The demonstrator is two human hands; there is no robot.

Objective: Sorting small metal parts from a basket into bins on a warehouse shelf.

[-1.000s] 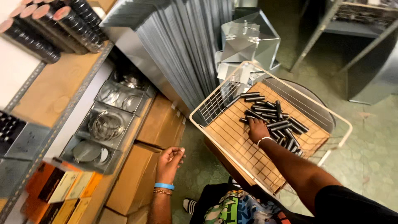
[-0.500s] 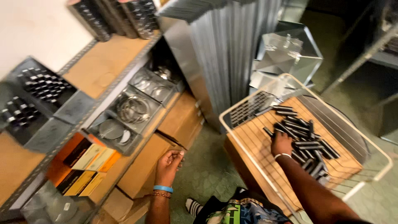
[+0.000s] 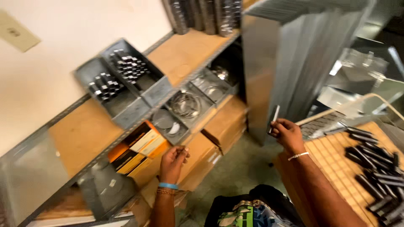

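My right hand (image 3: 287, 133) holds a short flat dark metal piece (image 3: 274, 118) upright between its fingers, just left of a wire basket (image 3: 332, 122) lined with cardboard. Several more dark metal pieces (image 3: 372, 162) lie piled in that basket. My left hand (image 3: 172, 162) hovers lower left, fingers curled, in front of cardboard boxes (image 3: 210, 143) on the lower shelf; whether it holds anything small is unclear. Two grey bins (image 3: 126, 86) on the wooden shelf above contain similar dark pieces.
Metal shelving runs along the wall at left, with trays of wire rings (image 3: 185, 105), orange boxes (image 3: 136, 147) and a grey duct fitting (image 3: 105, 189). Tall sheet-metal panels (image 3: 294, 63) lean at upper right. Green floor (image 3: 240, 172) lies below.
My right hand has lifted out of the basket with one metal piece and moved left toward the shelves. The view has swung left; my left hand stays near the boxes.
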